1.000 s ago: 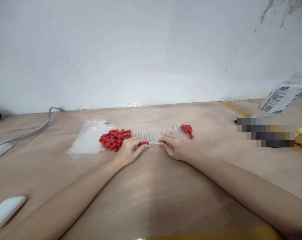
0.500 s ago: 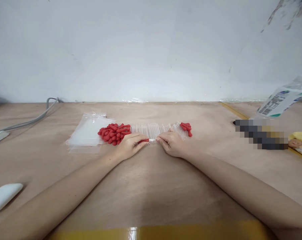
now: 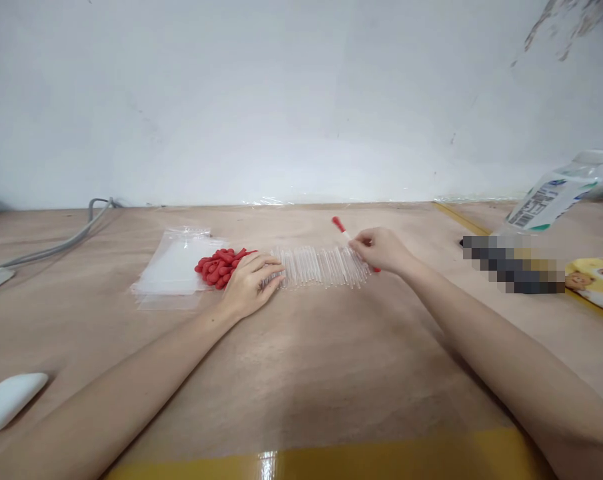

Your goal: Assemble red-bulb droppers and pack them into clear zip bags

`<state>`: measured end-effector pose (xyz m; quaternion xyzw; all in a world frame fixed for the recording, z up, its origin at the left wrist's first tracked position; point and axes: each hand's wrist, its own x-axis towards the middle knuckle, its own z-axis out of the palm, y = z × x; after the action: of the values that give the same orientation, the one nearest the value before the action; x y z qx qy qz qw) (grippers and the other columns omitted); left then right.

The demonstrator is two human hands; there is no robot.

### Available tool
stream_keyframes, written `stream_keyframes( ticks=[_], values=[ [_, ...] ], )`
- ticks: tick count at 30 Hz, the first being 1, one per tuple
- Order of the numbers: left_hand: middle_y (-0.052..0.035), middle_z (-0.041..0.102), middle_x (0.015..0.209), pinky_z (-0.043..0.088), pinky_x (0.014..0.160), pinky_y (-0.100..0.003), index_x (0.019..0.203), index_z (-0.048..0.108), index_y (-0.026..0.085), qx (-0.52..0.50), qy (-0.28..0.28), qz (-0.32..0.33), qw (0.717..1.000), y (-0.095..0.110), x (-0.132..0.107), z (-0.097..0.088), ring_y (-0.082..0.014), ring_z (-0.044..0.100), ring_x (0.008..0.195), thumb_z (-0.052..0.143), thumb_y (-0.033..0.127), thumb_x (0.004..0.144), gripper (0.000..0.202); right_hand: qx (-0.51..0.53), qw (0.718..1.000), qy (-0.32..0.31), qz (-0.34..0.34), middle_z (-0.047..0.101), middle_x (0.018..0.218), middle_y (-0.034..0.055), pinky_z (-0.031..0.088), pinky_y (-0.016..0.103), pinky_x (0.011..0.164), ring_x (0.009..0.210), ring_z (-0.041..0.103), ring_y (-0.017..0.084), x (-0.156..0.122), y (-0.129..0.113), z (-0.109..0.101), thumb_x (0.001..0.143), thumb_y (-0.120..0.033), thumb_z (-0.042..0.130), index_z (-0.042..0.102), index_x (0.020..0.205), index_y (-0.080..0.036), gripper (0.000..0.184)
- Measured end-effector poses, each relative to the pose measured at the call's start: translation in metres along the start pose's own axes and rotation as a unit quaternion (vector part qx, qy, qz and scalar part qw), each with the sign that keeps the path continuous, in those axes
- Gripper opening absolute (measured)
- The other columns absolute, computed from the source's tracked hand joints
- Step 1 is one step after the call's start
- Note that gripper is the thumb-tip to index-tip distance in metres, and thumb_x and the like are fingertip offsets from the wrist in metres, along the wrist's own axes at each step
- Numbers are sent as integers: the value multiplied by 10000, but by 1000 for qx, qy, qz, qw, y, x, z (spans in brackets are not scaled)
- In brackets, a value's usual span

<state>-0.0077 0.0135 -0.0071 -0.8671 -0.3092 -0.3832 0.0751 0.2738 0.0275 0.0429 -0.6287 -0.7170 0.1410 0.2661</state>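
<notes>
My right hand [image 3: 381, 249] pinches a glass dropper by its clear tube, and the dropper's red rubber bulb [image 3: 336, 224] points up and to the left. Below it lies a row of clear glass tubes [image 3: 314, 267], side by side on the table. My left hand [image 3: 254, 283] rests at the left end of that row, fingers stretched out and thumb apart, holding nothing that shows. Just behind it is a heap of loose red rubber bulbs [image 3: 218, 267], partly covered by the hand. More red pieces beyond the right hand are mostly hidden.
Clear plastic bags [image 3: 174, 263] lie stacked left of the heap. A grey cable [image 3: 76, 233] and a white rounded object [image 3: 14, 400] are farther left. At right stand or lie a plastic bottle [image 3: 551, 200], a blurred-out dark object [image 3: 514, 263] and a yellow packet [image 3: 596, 283].
My hands have parted. The right hand has moved right and up, carrying the dropper with its red bulb. The left hand has let go and stays by the heap, its fingers now looser.
</notes>
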Motion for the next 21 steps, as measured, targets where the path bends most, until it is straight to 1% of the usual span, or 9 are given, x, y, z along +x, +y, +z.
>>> stream_keyframes(
  ticks=[2, 4, 8, 12, 14, 16, 17, 19, 21],
  values=[
    [-68, 641, 937, 449, 869, -394, 889, 657, 182, -5, -25, 9, 1000, 0, -1, 0, -193, 576, 912, 541, 211, 837, 130, 20, 997, 5, 75, 564, 512, 14, 356, 235, 489, 498, 506, 121, 6, 11, -10, 767, -328, 511, 530, 541, -180, 270],
    [-76, 634, 958, 459, 865, -382, 903, 656, 180, -19, -43, 15, 999, 0, -1, 1, -191, 577, 927, 526, 213, 847, 146, 15, 995, 7, 103, 557, 485, 14, 353, 234, 477, 495, 510, 126, 8, 16, -12, 742, -341, 522, 515, 513, -184, 278],
    [-88, 626, 986, 467, 876, -379, 934, 652, 171, -37, -48, 14, 998, 2, -1, 1, -200, 580, 956, 547, 256, 843, 163, -59, 993, 2, 105, 544, 466, 5, 331, 243, 461, 482, 505, 136, 7, 13, 5, 719, -361, 521, 523, 531, -197, 249],
    [-90, 626, 1010, 474, 876, -370, 956, 651, 170, -49, -63, 11, 997, 4, -1, -1, -214, 576, 981, 609, 320, 799, 221, -124, 989, -5, 83, 558, 514, 8, 296, 243, 458, 501, 496, 139, 5, 7, 20, 721, -428, 519, 502, 505, -202, 313],
    [-88, 626, 1014, 475, 872, -365, 964, 651, 171, -49, -72, 2, 996, 4, 0, -1, -212, 576, 981, 600, 312, 807, 217, -131, 988, -17, 81, 561, 518, 13, 292, 245, 462, 502, 497, 140, 5, 8, 19, 721, -512, 511, 498, 499, -200, 384],
    [-83, 632, 994, 476, 863, -360, 963, 650, 169, -46, -79, -5, 996, 4, 0, 0, -206, 578, 966, 579, 289, 822, 198, -129, 988, -3, 89, 583, 547, 22, 298, 247, 473, 524, 511, 146, 7, 12, 13, 723, -567, 494, 527, 535, -201, 413],
    [-80, 636, 982, 476, 857, -360, 961, 650, 170, -44, -82, -7, 996, 3, 0, 0, -204, 580, 957, 571, 280, 828, 190, -127, 987, 16, 95, 606, 585, 27, 304, 248, 481, 552, 525, 152, 9, 16, 9, 727, -563, 494, 552, 574, -203, 396],
    [-73, 641, 969, 473, 853, -365, 955, 649, 175, -39, -89, -10, 995, 3, 0, 1, -202, 582, 943, 559, 272, 836, 178, -121, 985, 60, 110, 652, 710, 35, 321, 248, 503, 636, 558, 166, 14, 25, 2, 732, -503, 515, 600, 676, -210, 311],
    [-68, 644, 965, 465, 859, -373, 949, 649, 182, -35, -90, -9, 995, 3, 0, 1, -201, 580, 939, 550, 270, 842, 171, -109, 984, 74, 120, 670, 834, 36, 343, 250, 527, 714, 579, 176, 19, 35, -4, 718, -435, 548, 630, 755, -217, 236]
  ],
)
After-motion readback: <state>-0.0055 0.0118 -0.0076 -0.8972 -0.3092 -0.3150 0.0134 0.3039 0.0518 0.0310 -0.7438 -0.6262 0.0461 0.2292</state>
